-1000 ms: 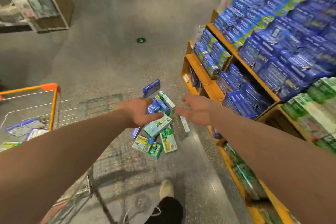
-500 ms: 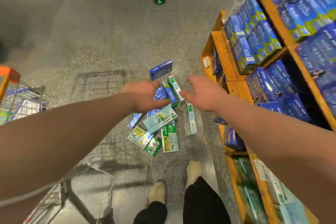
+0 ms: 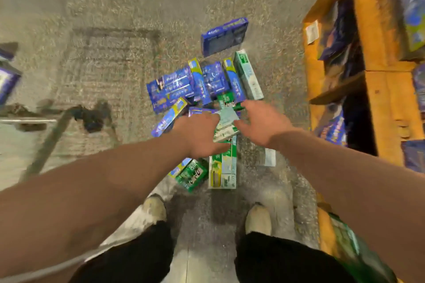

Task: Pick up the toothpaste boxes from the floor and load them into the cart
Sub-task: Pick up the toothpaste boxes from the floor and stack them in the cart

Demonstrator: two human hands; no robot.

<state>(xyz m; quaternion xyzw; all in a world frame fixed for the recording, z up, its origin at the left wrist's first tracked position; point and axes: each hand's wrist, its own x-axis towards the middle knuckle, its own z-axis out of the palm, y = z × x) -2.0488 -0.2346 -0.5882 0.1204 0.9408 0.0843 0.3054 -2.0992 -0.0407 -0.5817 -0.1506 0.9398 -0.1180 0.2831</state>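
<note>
Most of the job looks undone: a loose pile of toothpaste boxes [image 3: 207, 110], blue ones and green ones, lies scattered on the speckled floor [image 3: 115, 7] just ahead of the person's two shoes. Taking that pile as the landmark, one blue box [image 3: 224, 35] lies alone just beyond its far edge, a pale green carton [image 3: 248, 74] marks its far right corner, and a green-and-white box [image 3: 222, 167] with a smaller green one beside it lies at its near edge. Both hands hang right over the pile's middle; the left hand [image 3: 197, 135] and right hand [image 3: 262, 124] have their fingers spread and unclosed, flanking a pale box [image 3: 226, 119] between them, and whether they touch it yet I cannot tell, since the frame is blurred. Nothing is gripped. Well left of the pile, only a metal bar and leg of the cart [image 3: 46, 128] show, with some blue packs at the frame edge; how much is loaded cannot be read. Right of the pile stands an orange shelf [image 3: 377, 89] of stock. I judge this the start of another pick
</note>
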